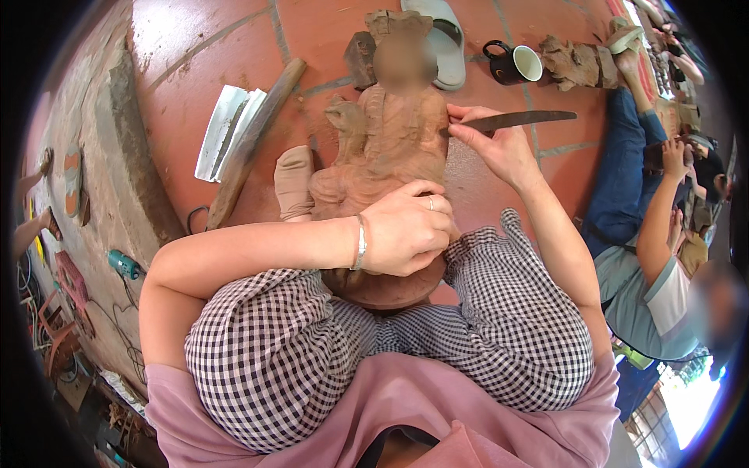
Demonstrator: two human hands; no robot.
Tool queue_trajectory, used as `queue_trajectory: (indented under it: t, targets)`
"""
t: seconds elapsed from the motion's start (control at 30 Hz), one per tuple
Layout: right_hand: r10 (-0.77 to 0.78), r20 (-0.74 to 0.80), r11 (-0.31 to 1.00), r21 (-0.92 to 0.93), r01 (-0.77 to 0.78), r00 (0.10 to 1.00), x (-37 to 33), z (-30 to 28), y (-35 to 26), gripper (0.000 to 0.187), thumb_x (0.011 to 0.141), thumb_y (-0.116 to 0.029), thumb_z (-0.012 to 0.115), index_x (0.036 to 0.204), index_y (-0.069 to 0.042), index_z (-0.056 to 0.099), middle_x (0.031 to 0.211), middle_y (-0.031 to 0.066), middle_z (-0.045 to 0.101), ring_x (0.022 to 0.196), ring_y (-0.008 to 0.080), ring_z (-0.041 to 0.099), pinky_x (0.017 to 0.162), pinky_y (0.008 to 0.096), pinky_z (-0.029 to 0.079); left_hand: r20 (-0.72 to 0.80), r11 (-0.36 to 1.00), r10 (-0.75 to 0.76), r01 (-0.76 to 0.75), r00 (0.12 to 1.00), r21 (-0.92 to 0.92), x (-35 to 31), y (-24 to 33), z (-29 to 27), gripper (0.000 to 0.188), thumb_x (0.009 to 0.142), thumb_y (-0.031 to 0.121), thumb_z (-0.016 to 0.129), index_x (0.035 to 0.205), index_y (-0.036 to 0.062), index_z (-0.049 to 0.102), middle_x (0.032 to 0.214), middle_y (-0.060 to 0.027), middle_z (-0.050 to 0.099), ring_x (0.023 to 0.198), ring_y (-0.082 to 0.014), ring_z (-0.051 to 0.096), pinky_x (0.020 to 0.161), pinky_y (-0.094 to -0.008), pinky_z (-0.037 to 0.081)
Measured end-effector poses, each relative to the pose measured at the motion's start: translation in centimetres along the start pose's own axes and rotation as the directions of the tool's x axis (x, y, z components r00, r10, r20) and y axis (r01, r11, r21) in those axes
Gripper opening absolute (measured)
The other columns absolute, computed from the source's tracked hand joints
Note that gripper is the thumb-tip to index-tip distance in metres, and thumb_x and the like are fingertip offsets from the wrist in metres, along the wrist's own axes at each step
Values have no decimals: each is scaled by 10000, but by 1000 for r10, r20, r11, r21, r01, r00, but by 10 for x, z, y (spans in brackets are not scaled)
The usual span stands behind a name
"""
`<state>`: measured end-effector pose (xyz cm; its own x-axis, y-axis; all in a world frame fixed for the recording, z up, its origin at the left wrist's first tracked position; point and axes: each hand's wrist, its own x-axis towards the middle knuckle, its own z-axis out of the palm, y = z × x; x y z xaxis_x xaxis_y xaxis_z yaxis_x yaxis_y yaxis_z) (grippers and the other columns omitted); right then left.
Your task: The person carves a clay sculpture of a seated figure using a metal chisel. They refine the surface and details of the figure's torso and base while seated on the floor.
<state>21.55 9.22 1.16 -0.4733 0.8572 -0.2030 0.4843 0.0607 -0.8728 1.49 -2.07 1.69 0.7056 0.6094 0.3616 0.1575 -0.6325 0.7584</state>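
Observation:
A carved wooden statue [390, 148] of a figure lies between my legs, its head end away from me. My left hand [409, 230] is curled over the statue's lower part, with its fingers bent against the right side. My right hand [491, 148] is at the statue's upper right side, closed with thumb and fingers round a flat, dark, blade-shaped tool [534, 118]. One end of the tool sticks out to the right; the other is within my fingers, against or close to the wood. The statue's round base [386, 288] shows below my left wrist.
A black mug [503, 66], a grey slipper [446, 58] and a rough wood piece [573, 62] are on the tiled floor beyond. Left lie a long wooden stick [253, 148] and a white folded paper [221, 132]. A co-worker [647, 288] sits at right. A teal power tool [123, 264] lies left.

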Motion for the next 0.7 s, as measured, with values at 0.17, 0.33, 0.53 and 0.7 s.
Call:
queue_trajectory:
  t: [0.17,0.33,0.53,0.7]
  targets:
    - [-137,-39,983,-131,131,990,-7,12,3,229,863,-172,756,974,14,682,1159,134,680,986,181,655,858,318,524,17,1000,1,-2,1000,28,-1,-1,-1,48,778,120,685,811,85,685,906,-4,657,1011,-187,598,1048,-440,406]
    - [46,-55,998,39,-44,997,1,3,3,190,853,-162,755,904,1,673,1130,144,676,986,227,662,858,331,520,34,999,-2,0,999,32,2,0,0,40,776,118,686,798,85,679,904,-5,656,1012,-189,597,1044,-439,408]
    - [-136,-72,988,-88,129,988,2,10,3,178,855,-138,747,898,15,667,1073,131,692,960,225,660,844,336,514,-23,1000,23,-23,999,1,0,-2,4,58,775,134,682,808,88,672,910,-1,656,1011,-190,599,1040,-454,406]
    - [-25,-92,995,-101,16,995,-5,12,-33,115,893,-91,661,860,18,642,878,89,677,852,160,639,772,313,500,-41,997,-35,32,999,-65,-7,-2,-3,79,805,130,701,858,83,666,913,-17,644,1028,-201,589,984,-407,452]
